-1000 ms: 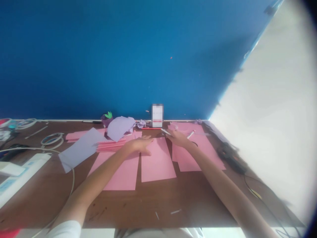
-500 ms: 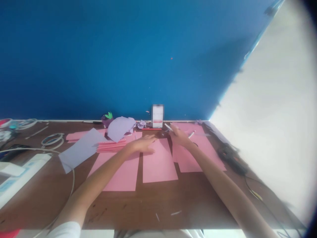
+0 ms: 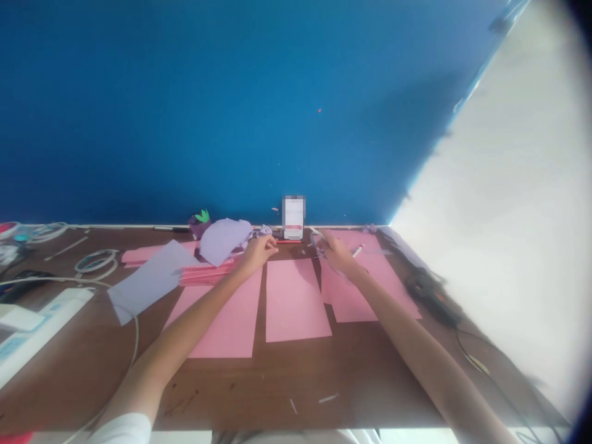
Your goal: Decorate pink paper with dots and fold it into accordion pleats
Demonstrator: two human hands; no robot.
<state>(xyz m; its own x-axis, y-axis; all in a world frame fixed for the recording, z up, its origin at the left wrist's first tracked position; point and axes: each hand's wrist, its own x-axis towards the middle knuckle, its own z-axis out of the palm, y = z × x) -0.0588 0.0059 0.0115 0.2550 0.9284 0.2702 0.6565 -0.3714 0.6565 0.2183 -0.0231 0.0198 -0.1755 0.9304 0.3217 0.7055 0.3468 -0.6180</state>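
My left hand (image 3: 259, 251) is at the back of the table with its fingers curled together. Its fingertips are by the left end of a thin red stick (image 3: 290, 241); what they pinch, if anything, is too small to make out. Crumpled lilac paper (image 3: 264, 230) lies just behind them. My right hand (image 3: 338, 253) is closed over the pink sheets (image 3: 370, 290) on the right, and a slim white object (image 3: 317, 233) sticks out past its fingers. In between lies a single pink sheet (image 3: 298, 302), flat on the table.
A phone (image 3: 293, 217) stands upright against the blue wall. To the left are a cut lilac paper piece (image 3: 226, 239), folded pink strips (image 3: 206, 275), a pale sheet (image 3: 148, 283) and a power strip (image 3: 46, 330) with cables. A dark adapter (image 3: 435, 299) lies at the right edge.
My left hand has lifted off the middle pink sheet, moved left and back, and its spread fingers have curled together. My right hand has stayed nearly in place.
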